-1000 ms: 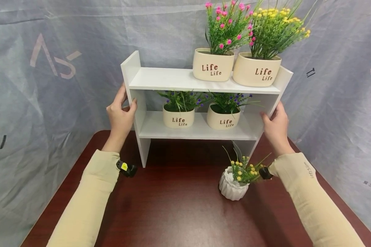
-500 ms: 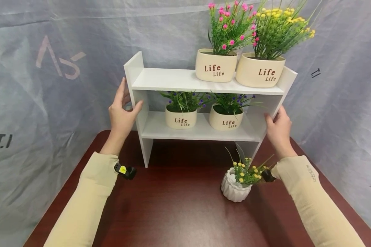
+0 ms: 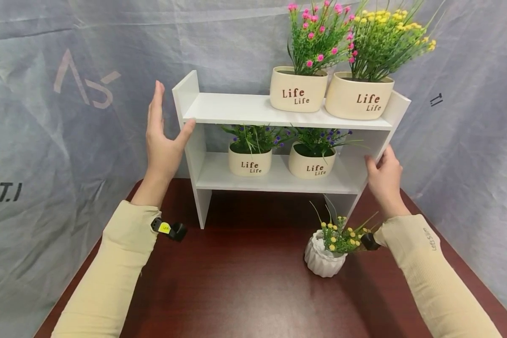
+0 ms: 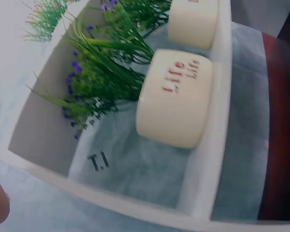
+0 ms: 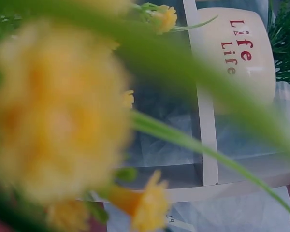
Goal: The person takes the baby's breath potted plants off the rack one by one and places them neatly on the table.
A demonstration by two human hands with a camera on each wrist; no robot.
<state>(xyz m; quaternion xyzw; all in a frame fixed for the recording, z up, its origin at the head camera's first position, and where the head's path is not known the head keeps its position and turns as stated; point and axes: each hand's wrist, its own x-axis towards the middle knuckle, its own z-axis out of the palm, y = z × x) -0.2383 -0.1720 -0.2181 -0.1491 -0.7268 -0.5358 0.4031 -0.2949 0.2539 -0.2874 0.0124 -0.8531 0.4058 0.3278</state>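
A white two-tier shelf (image 3: 236, 107) stands on the table. To its left is my left hand (image 3: 162, 145), fingers straight and spread, its thumb tip overlapping the upper board's front corner in the head view. My right hand (image 3: 385, 180) grips the right side panel, thumb on the inner side and fingers behind the outer side. On the top board sit two cream "Life" pots, one with pink flowers (image 3: 298, 89) and one with yellow flowers (image 3: 359, 96). Two smaller cream pots with purple flowers, a left one (image 4: 176, 99) and a right one (image 3: 312, 162), occupy the lower board.
A white ribbed pot (image 3: 324, 258) with small yellow flowers stands on the dark red table (image 3: 236, 286), in front of the shelf's right leg and close to my right wrist. Its blossoms (image 5: 63, 111) fill much of the right wrist view. Grey cloth (image 3: 110, 37) hangs behind.
My left hand has loosened from the shelf's left panel, fingers straightening and rising. The right hand keeps its grip. Everything appears slightly farther right in the head view.
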